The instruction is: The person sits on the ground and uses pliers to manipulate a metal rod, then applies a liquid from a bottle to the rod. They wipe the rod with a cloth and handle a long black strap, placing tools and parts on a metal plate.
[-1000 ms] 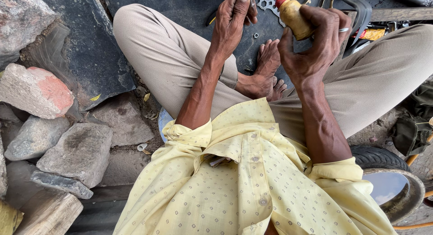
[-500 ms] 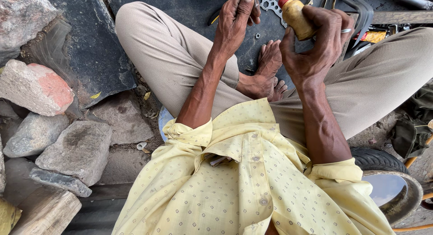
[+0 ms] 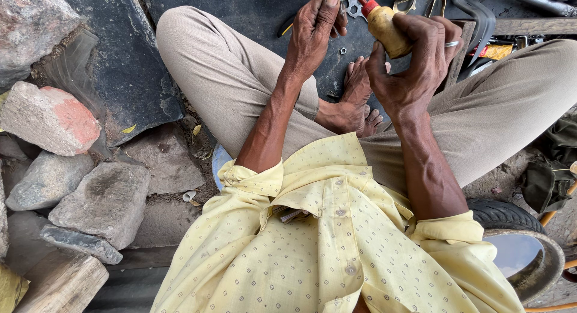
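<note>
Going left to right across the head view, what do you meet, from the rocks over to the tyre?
Reddish stone → grey stone → black rubber sheet → left hand → bare foot → right hand gripping a yellow bottle with red nozzle → tyre.

head view | worn on head | faces steeply down | close over lap (image 3: 252, 90) | single view

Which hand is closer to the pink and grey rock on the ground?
Left. The left hand is up by the knee on the same side as the pink and grey rock. The right hand is farther away, holding a small yellow bottle.
</note>
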